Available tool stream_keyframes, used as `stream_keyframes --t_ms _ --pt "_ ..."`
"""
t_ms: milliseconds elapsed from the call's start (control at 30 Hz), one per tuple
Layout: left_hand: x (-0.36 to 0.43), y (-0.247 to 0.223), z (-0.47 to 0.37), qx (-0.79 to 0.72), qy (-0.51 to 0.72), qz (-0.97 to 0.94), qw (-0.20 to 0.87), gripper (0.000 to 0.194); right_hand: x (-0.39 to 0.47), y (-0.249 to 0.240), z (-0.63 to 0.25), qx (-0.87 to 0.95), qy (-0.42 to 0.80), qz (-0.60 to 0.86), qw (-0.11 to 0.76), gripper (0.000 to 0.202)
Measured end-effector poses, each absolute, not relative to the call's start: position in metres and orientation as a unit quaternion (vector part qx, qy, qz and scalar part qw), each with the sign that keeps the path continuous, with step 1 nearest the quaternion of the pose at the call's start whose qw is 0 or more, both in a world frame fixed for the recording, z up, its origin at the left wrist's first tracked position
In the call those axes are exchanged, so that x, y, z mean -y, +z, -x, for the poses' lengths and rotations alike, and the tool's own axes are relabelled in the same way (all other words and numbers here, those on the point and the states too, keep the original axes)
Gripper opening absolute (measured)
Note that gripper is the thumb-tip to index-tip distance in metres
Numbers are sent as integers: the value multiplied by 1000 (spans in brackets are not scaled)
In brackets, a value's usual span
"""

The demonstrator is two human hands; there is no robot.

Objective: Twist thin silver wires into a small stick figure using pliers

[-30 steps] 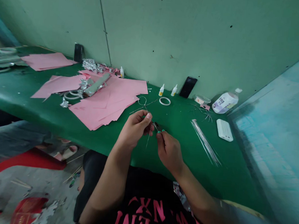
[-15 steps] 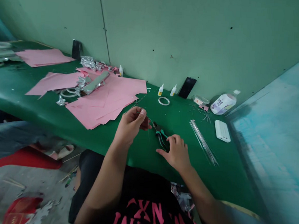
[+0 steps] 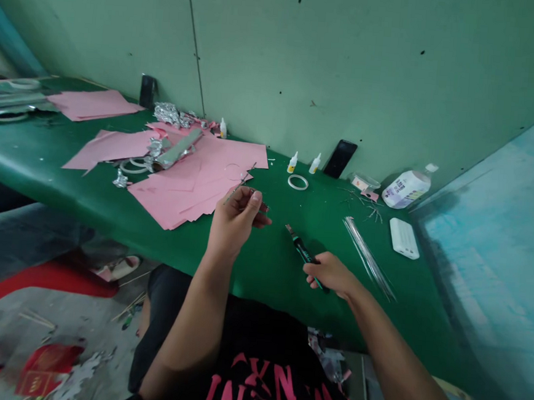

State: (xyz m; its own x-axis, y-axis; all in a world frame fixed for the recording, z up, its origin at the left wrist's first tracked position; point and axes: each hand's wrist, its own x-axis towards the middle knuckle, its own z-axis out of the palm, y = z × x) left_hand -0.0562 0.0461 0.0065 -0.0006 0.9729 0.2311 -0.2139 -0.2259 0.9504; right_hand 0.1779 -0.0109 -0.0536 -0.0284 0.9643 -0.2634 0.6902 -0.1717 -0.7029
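Note:
My left hand [image 3: 238, 219] is closed in a pinch around a thin twisted wire [image 3: 239, 187], whose end sticks up past the fingers over the pink paper. To its right, my right hand [image 3: 328, 272] grips a pair of pliers [image 3: 306, 252] with black and green handles. The jaws point up and left toward the left hand, with a gap between them and it. A bundle of straight silvery wires [image 3: 368, 257] lies on the green table right of the pliers.
Pink paper sheets [image 3: 203, 183] spread across the green table [image 3: 261, 273] at left, with foil scraps [image 3: 166, 113] on them. Toward the wall are small glue bottles [image 3: 293, 162], a tape ring [image 3: 298, 182], a phone [image 3: 340, 158], a plastic bottle [image 3: 404, 187] and a white power bank [image 3: 404, 238].
My right hand has taken hold of the pliers and drawn them slightly right and down, away from my left hand. The left hand keeps its pinch on the wire.

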Motion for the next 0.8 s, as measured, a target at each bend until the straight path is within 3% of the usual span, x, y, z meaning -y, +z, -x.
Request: stream_keyframes --t_ms 100,167,233,333,467,600,800 --pt "-48 4 56 -380 608 -497 489 27 38 -43 -185 592 447 628 237 24" --pt "-48 4 55 -380 604 -497 493 27 58 -37 -184 552 521 567 321 18" --pt "-47 5 53 -378 600 -499 498 26 74 -30 -178 511 594 499 369 31" --pt "-44 8 52 -374 596 -504 502 26 85 -20 -167 518 615 471 363 38" --pt "-39 13 51 -371 589 -514 502 27 84 -8 -157 564 576 465 366 23" --pt "-37 18 50 -363 583 -507 521 27 85 -6 -154 566 595 437 368 41" --pt "-33 23 51 -341 577 -501 547 24 87 -7 -151 542 604 435 390 51"
